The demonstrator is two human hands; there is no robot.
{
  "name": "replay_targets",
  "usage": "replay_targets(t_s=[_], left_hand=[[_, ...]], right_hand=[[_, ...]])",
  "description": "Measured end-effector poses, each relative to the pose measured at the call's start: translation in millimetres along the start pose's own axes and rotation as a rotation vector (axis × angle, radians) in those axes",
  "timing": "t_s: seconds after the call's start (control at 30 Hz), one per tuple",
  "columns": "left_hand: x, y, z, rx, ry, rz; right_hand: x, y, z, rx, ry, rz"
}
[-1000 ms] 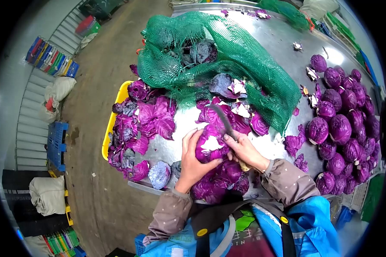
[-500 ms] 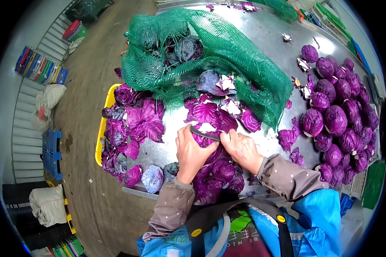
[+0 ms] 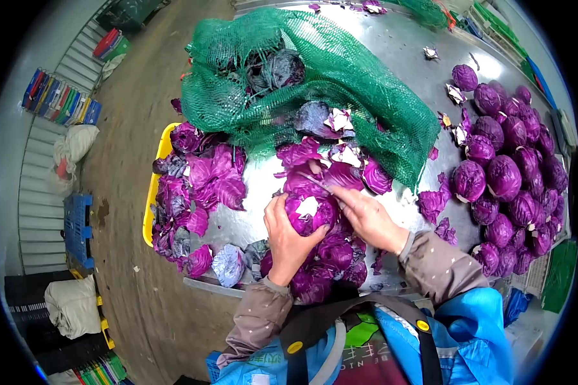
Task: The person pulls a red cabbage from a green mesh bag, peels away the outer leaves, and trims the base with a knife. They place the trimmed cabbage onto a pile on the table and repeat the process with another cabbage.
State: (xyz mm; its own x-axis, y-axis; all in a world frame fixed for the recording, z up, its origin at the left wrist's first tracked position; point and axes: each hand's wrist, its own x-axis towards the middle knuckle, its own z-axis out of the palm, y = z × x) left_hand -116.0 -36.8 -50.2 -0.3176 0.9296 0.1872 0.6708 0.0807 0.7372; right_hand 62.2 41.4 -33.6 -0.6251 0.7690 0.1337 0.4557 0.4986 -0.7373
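Note:
My left hand (image 3: 286,240) is wrapped around the near left side of a red cabbage (image 3: 310,221), whose pale cut stem end faces up. My right hand (image 3: 366,218) grips a knife (image 3: 316,182), its blade slanting up and left above the far side of that cabbage, apart from the stem. The knife's handle is hidden in my fingers. Loose purple leaves (image 3: 343,176) lie just beyond the blade. More red cabbages (image 3: 334,253) are piled on the near side, partly behind my hands.
A green mesh bag (image 3: 372,106) with dark cabbages lies across the metal table (image 3: 417,58). At left, a yellow crate (image 3: 149,215) is heaped with leaves. Trimmed cabbages (image 3: 504,178) are stacked on the right. A blue pallet (image 3: 77,230) stands on the floor.
The knife has gone from lying across the cabbage's stem end to above its far side. My right hand has shifted slightly right, and the cabbage's pale stem end now shows.

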Motion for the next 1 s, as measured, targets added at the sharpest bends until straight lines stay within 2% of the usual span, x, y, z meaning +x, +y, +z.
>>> replay_targets(t_s=[0.13,0.33,0.4,0.47,0.5,0.53,0.6,0.63,0.67,0.7,0.73,0.77,0.87,0.9,0.97,1.0], left_hand=[[-0.3,3.4,2.7,0.067,-0.002,0.033],[2.4,18.7,13.0,0.184,0.017,0.063],[3.3,22.7,15.7,0.218,0.034,0.064],[-2.3,24.5,15.4,0.222,0.032,0.060],[-11.1,25.7,15.1,0.229,0.014,0.118],[-20.4,27.3,17.6,0.284,0.015,0.152],[-26.2,17.8,13.8,0.204,0.004,0.112],[-29.3,6.6,9.7,0.107,-0.001,0.075],[-26.7,-3.5,3.8,0.010,0.002,0.049],[-27.8,-6.2,-4.0,-0.100,-0.020,-0.018],[-31.0,-7.9,-9.8,-0.048,-0.016,-0.035],[-31.5,-8.1,-15.8,-0.077,-0.052,-0.082],[-31.3,-21.6,-26.2,-0.195,-0.088,-0.169],[-28.1,-14.8,-32.9,-0.473,-0.100,-0.357],[-19.4,-12.4,-36.8,-0.574,-0.102,-0.377],[-15.4,-12.5,-36.7,-0.710,-0.087,-0.452]], right_hand=[[-2.8,-20.9,9.3,0.043,-0.022,0.067],[9.3,-22.0,9.0,-0.104,-0.051,0.191],[20.7,-9.4,13.1,-0.128,-0.040,0.184],[27.0,7.6,15.4,-0.301,0.002,0.190],[29.6,25.8,11.0,-0.297,-0.016,0.261],[29.1,44.4,15.2,-0.246,-0.011,0.208],[28.9,16.7,10.3,-0.177,-0.032,0.181],[29.1,5.9,12.0,-0.155,-0.075,0.220],[32.9,-3.2,9.2,-0.084,-0.114,0.354],[31.1,9.5,16.3,-0.009,-0.017,0.352],[29.8,26.8,25.1,0.066,0.079,0.345],[34.1,25.9,23.3,0.353,0.055,0.398],[29.5,-0.4,19.4,0.286,0.069,0.333],[30.9,-21.5,10.0,0.285,0.057,0.381],[31.9,-37.6,9.1,0.374,0.118,0.284],[31.7,-46.3,6.8,0.423,0.121,0.259]])
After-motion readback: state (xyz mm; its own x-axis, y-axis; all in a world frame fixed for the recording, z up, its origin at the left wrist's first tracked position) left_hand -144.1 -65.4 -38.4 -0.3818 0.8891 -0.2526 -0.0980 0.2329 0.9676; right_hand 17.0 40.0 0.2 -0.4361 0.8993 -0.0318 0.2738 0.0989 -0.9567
